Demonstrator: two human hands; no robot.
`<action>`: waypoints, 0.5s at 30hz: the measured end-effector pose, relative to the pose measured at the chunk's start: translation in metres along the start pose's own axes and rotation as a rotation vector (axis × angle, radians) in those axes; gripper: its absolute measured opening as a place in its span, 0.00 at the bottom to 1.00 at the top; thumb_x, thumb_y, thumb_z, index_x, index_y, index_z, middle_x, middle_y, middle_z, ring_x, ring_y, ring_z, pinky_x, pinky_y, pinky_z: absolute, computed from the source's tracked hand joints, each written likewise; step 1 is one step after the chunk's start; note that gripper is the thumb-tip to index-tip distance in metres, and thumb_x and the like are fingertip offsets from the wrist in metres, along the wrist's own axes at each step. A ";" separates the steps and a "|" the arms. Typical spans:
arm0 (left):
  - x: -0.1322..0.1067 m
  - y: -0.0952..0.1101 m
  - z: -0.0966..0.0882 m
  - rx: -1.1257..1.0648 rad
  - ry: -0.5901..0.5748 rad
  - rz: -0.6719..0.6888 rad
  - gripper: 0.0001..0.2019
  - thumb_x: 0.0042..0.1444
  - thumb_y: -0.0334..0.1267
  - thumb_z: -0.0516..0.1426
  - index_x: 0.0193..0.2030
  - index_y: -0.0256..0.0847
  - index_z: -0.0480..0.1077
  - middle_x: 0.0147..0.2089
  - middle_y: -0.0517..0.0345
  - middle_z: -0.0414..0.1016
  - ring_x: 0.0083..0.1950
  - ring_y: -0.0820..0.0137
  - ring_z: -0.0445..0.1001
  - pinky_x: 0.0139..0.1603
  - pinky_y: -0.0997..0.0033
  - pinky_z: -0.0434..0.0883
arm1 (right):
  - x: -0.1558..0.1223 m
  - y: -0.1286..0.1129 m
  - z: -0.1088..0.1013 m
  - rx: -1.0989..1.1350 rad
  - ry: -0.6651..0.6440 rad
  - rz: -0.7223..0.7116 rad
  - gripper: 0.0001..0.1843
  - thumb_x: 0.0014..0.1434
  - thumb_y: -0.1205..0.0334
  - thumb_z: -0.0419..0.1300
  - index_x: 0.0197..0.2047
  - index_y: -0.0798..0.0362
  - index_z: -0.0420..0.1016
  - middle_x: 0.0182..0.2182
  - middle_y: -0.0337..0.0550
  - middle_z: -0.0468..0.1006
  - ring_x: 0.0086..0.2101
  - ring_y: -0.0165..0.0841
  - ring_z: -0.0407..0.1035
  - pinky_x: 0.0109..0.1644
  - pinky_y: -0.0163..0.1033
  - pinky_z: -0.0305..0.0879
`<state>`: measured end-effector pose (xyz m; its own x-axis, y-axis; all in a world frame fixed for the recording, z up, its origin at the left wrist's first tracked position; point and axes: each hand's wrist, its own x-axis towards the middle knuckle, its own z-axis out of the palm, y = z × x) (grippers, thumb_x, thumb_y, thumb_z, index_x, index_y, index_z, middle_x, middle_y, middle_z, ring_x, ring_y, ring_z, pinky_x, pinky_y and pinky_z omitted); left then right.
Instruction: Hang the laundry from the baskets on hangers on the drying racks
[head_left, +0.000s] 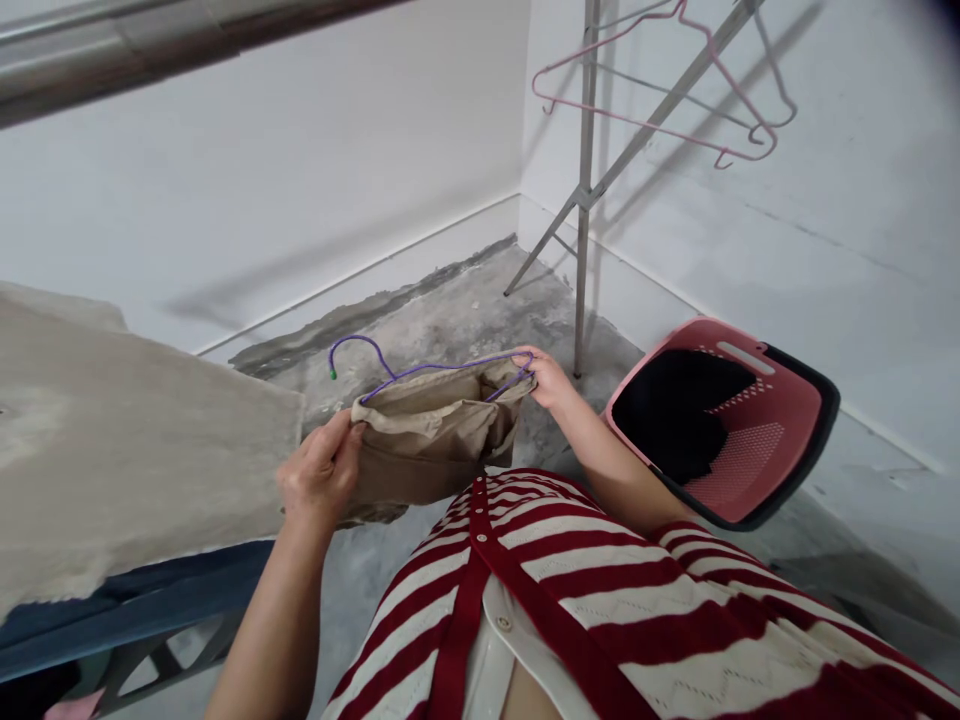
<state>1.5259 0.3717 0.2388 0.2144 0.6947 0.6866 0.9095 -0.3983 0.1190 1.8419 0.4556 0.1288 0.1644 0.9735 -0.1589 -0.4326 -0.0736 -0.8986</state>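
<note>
A pair of khaki pants (420,455), by the look of the waistband, is stretched between my two hands in front of my body. A purple wire hanger (427,367) lies along the open waist, its hook with a green tip pointing up and left. My left hand (322,465) is closed on the left corner of the waistband, beside the hanger's left end. At the opposite corner, my right hand (544,378) grips the cloth together with the hanger's right end. The lower part of the pants hangs out of sight behind my striped top.
A pink basket (780,420) with dark cloth (675,410) inside stands at right. Several hangers (652,110) hang by a metal rack (583,230) in the corner. A beige cloth-like surface (150,430) spreads at left, and a metal pole (150,45) crosses the upper left.
</note>
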 end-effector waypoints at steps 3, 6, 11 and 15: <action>-0.002 -0.008 -0.004 0.111 0.053 0.067 0.11 0.58 0.38 0.56 0.47 0.45 0.73 0.31 0.59 0.78 0.30 0.72 0.75 0.29 0.76 0.66 | 0.000 0.001 0.000 -0.012 -0.055 0.086 0.10 0.36 0.63 0.64 0.25 0.54 0.71 0.16 0.32 0.68 0.16 0.24 0.58 0.18 0.31 0.53; -0.005 -0.014 -0.008 0.229 0.030 0.220 0.12 0.57 0.38 0.57 0.47 0.46 0.74 0.27 0.60 0.77 0.25 0.73 0.73 0.24 0.75 0.61 | -0.001 -0.002 -0.002 -0.028 -0.046 0.103 0.10 0.35 0.63 0.65 0.25 0.54 0.71 0.13 0.32 0.67 0.14 0.23 0.55 0.16 0.30 0.47; -0.014 -0.013 -0.002 0.327 -0.026 0.240 0.12 0.57 0.40 0.57 0.48 0.47 0.74 0.22 0.60 0.72 0.20 0.75 0.66 0.21 0.73 0.54 | -0.006 -0.018 -0.005 -0.140 0.080 -0.092 0.10 0.40 0.59 0.65 0.28 0.52 0.72 0.17 0.31 0.68 0.18 0.25 0.59 0.22 0.31 0.54; -0.019 -0.002 0.020 0.336 0.057 0.123 0.14 0.59 0.40 0.54 0.50 0.44 0.72 0.24 0.58 0.72 0.21 0.75 0.65 0.22 0.73 0.54 | -0.033 -0.025 0.010 -0.417 0.228 -0.450 0.06 0.48 0.60 0.61 0.30 0.52 0.73 0.27 0.37 0.74 0.31 0.31 0.67 0.37 0.35 0.62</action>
<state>1.5273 0.3711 0.2114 0.3182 0.6155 0.7211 0.9463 -0.2513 -0.2031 1.8382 0.4276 0.1608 0.4532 0.8617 0.2281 0.0949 0.2078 -0.9736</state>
